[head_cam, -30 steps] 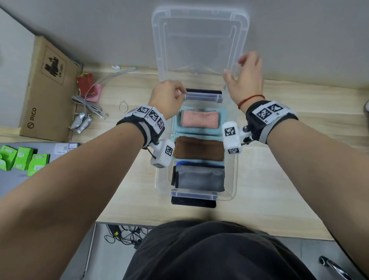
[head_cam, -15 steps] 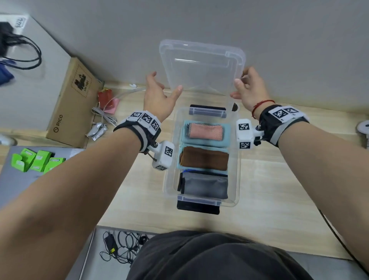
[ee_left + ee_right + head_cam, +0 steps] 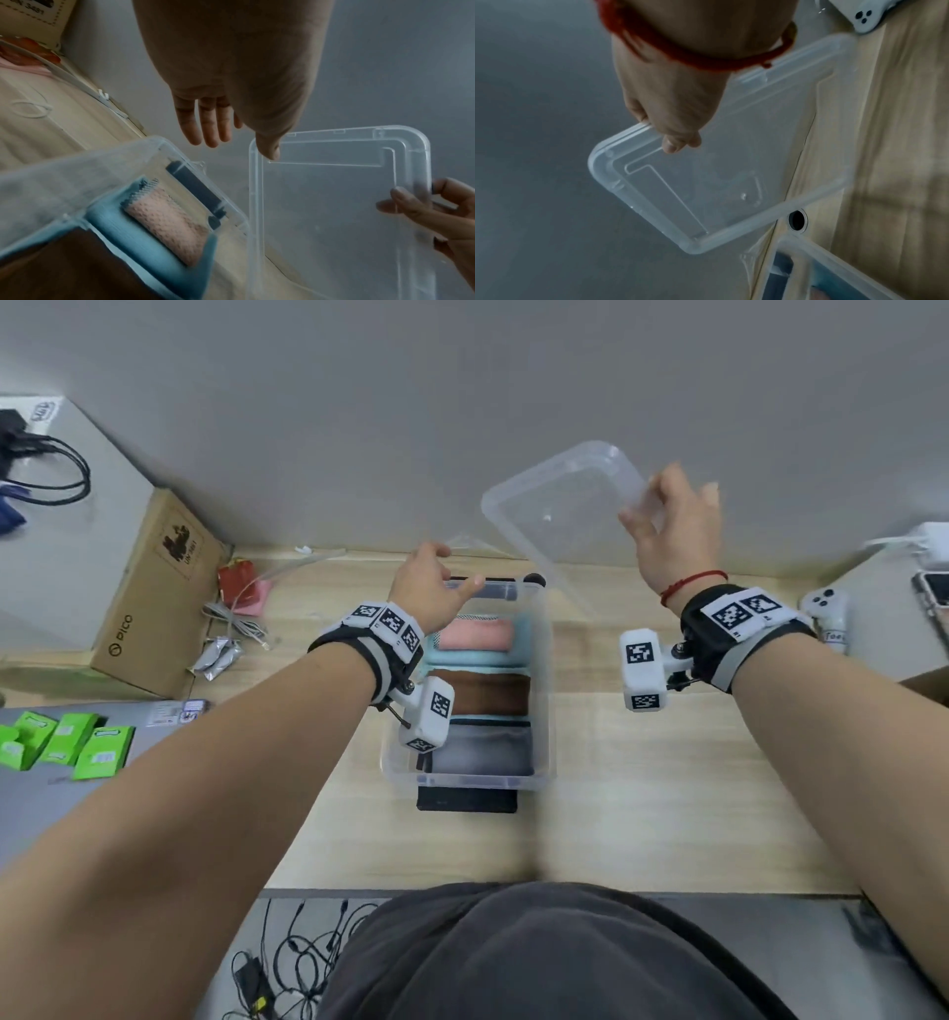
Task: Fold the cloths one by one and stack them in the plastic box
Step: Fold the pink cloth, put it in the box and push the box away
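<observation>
The box stands open on the table and holds folded cloths – grey nearest, then brown, then pink. The left hand hovers over the far rim of the box, fingers loose, holding nothing. Farther right, the right hand pinches the lid in the air.
</observation>
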A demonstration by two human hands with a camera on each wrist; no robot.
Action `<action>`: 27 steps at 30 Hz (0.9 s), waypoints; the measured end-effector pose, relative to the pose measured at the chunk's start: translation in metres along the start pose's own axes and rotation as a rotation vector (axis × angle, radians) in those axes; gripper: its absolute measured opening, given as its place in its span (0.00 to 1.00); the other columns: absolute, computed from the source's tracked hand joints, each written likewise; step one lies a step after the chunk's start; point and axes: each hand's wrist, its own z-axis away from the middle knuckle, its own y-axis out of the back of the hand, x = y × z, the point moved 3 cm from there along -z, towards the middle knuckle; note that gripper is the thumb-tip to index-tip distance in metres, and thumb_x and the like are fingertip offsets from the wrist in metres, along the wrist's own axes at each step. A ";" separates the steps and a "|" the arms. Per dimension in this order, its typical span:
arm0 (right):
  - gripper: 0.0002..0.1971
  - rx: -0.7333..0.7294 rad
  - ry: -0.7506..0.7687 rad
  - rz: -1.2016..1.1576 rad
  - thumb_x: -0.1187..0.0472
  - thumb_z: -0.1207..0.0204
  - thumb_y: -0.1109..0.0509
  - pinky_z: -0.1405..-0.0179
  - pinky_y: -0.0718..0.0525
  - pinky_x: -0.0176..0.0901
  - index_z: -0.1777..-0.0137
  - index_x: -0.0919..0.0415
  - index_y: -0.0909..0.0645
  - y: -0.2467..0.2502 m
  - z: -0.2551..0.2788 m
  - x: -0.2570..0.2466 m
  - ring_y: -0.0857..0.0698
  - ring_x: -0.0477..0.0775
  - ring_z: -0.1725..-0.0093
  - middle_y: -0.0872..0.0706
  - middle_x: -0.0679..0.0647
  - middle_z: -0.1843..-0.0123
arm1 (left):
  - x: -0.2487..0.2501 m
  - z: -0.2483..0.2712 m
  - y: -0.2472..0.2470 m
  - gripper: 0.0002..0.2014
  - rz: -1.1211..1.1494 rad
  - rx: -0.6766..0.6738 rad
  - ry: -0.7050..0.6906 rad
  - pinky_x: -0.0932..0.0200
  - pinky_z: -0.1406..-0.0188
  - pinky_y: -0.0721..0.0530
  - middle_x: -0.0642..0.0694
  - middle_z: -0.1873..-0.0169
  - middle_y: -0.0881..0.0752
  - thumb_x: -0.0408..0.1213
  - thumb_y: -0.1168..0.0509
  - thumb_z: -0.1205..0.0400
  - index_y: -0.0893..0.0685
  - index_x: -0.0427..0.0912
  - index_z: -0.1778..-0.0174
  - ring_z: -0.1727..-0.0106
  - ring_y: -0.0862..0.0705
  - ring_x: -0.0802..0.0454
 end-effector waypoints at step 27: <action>0.13 -0.501 -0.414 -0.223 0.57 0.17 0.38 0.72 0.13 0.37 0.58 0.63 0.17 -0.032 0.064 0.007 0.12 0.54 0.68 0.11 0.56 0.61 | -0.015 0.080 -0.008 0.18 -0.211 -0.022 0.306 0.52 0.58 0.17 0.33 0.54 0.11 0.42 0.46 0.13 0.17 0.31 0.50 0.54 0.14 0.38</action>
